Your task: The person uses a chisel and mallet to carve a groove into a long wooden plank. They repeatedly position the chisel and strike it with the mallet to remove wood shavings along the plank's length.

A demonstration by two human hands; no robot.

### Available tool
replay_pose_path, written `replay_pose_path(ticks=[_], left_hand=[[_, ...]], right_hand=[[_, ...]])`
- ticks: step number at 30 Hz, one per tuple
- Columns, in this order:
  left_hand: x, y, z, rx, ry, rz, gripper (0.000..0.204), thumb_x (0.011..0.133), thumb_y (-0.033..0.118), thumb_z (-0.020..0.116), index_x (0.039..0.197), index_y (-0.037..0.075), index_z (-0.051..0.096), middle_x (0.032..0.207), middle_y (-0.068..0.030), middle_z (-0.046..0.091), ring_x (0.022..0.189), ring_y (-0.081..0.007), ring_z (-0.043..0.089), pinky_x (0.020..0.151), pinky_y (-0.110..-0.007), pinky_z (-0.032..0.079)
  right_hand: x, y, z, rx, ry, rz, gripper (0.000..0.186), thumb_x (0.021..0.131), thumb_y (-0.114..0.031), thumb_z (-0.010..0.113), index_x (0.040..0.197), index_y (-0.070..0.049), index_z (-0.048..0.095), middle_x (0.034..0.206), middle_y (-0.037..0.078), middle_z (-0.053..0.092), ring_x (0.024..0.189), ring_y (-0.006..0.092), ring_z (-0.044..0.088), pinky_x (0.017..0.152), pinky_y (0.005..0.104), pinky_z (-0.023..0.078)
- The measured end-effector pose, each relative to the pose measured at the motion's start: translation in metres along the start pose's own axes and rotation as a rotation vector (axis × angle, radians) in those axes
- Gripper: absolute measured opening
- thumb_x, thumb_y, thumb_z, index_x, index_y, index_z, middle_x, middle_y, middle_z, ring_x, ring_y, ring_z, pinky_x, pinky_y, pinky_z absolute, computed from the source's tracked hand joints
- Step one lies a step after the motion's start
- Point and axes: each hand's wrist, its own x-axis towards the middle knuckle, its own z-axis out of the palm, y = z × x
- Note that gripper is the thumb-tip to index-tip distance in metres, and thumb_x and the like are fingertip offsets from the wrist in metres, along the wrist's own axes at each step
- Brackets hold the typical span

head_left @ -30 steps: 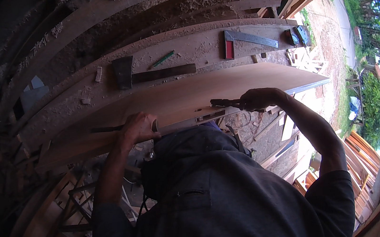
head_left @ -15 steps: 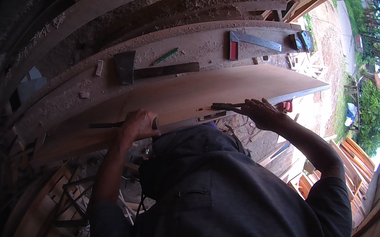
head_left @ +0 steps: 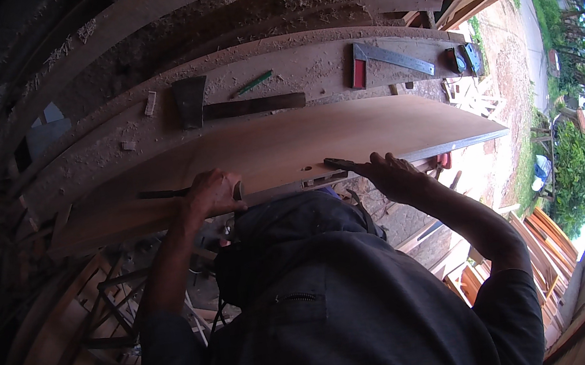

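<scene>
A wide wooden panel (head_left: 273, 148) lies across in front of me, with a small round hole (head_left: 306, 169) and a slot cut along its near edge. My left hand (head_left: 214, 191) rests on that edge, closed around a tool with a dark handle (head_left: 161, 194) that sticks out to the left. A pale curved piece shows by its fingers; what kind of tool this is I cannot make out. My right hand (head_left: 396, 175) is closed on a dark, slim, pliers-like tool (head_left: 342, 164), whose tip is on or just above the panel, right of the hole.
Beyond the panel, a dusty bench plank (head_left: 322, 68) bears a hatchet (head_left: 194, 105), a green pencil (head_left: 253, 83), a try square (head_left: 384, 63) and a blue and black object (head_left: 465, 60). Shavings cover the timbers behind. Lumber (head_left: 549, 248) leans at the right, near bright outdoor ground.
My right hand has moved slightly left and down, and its tool has turned a little, looking slimmer now. My left hand has stayed in place.
</scene>
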Motion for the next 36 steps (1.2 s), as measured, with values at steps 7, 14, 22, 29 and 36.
replay_pose_path(ticks=[7, 14, 22, 29, 36], left_hand=[[0.003, 0.004, -0.005, 0.060, 0.004, -0.027, 0.055, 0.069, 0.046, 0.089, 0.107, 0.009, 0.072, 0.105, -0.0173, 0.074, 0.103, -0.0371, 0.071, 0.090, -0.047, 0.056], [0.014, 0.009, -0.014, 0.146, -0.099, 0.015, 0.050, 0.072, 0.044, 0.087, 0.106, 0.010, 0.072, 0.102, -0.0174, 0.075, 0.100, -0.0372, 0.072, 0.087, -0.047, 0.057], [0.013, 0.008, -0.018, 0.129, -0.122, -0.014, 0.047, 0.075, 0.045, 0.086, 0.103, 0.009, 0.071, 0.098, -0.0161, 0.074, 0.096, -0.0379, 0.072, 0.085, -0.047, 0.057], [0.005, 0.011, -0.031, 0.136, 0.110, 0.092, 0.041, 0.080, 0.041, 0.084, 0.094, 0.007, 0.065, 0.090, -0.0188, 0.073, 0.092, -0.0412, 0.072, 0.080, -0.053, 0.056], [0.003, 0.006, -0.030, 0.149, 0.181, 0.169, 0.038, 0.080, 0.033, 0.084, 0.095, 0.007, 0.061, 0.091, -0.0201, 0.072, 0.090, -0.0442, 0.070, 0.080, -0.054, 0.055]], right_hand=[[0.016, 0.033, 0.009, -0.133, -0.044, -0.136, 0.074, 0.092, -0.002, 0.064, 0.159, -0.021, 0.036, 0.104, 0.021, 0.067, 0.094, 0.0365, 0.073, 0.083, 0.0472, 0.062], [0.077, 0.046, -0.058, -0.129, -0.487, -0.105, 0.026, 0.084, -0.004, 0.068, 0.109, -0.004, 0.067, 0.098, 0.016, 0.073, 0.096, 0.0335, 0.073, 0.082, 0.0443, 0.058], [0.096, 0.124, -0.136, 0.056, 0.554, -0.004, 0.020, 0.100, -0.016, 0.059, 0.119, -0.009, 0.062, 0.095, 0.011, 0.069, 0.079, 0.0298, 0.071, 0.069, 0.0438, 0.059], [0.135, 0.132, -0.033, 1.865, 1.257, 0.391, 0.034, 0.104, -0.035, 0.062, 0.117, -0.004, 0.053, 0.099, 0.009, 0.063, 0.076, 0.0176, 0.068, 0.056, 0.0333, 0.059], [0.199, 0.175, 0.011, 1.664, 1.400, 1.212, 0.064, 0.094, -0.028, 0.069, 0.144, -0.002, 0.038, 0.138, 0.032, 0.051, 0.125, 0.0452, 0.057, 0.107, 0.0555, 0.047]])
